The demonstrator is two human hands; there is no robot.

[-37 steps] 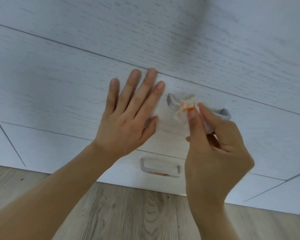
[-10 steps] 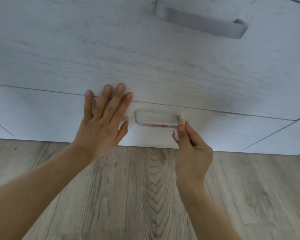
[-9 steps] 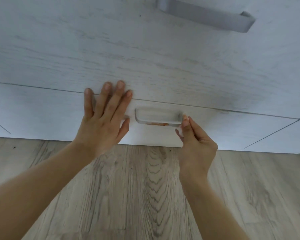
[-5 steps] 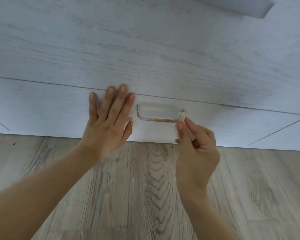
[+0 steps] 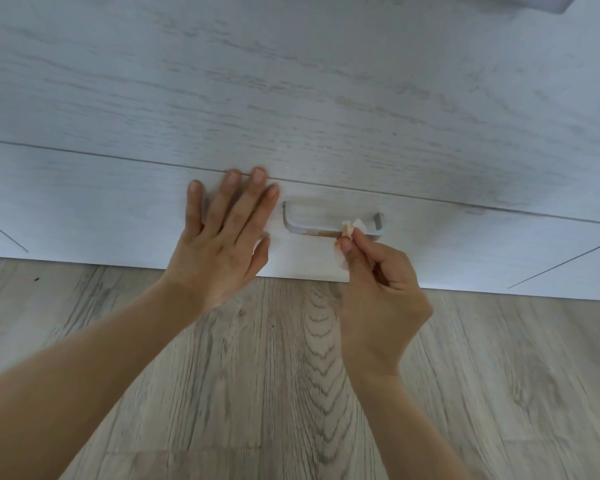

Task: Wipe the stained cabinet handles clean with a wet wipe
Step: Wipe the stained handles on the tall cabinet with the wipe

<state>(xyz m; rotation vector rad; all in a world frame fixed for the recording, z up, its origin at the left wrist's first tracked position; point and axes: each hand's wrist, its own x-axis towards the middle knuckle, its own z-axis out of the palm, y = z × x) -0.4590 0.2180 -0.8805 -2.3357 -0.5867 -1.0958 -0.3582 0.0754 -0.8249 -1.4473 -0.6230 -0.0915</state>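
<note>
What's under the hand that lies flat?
The left hand lies flat on the white drawer front, beside the handle. The patch beneath the palm is covered, so it cannot be seen.

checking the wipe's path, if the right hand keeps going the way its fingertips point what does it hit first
Almost certainly the lower handle. The right hand pinches the wet wipe against its bar, beside the orange stain. Behind the bar is the drawer front.
</note>
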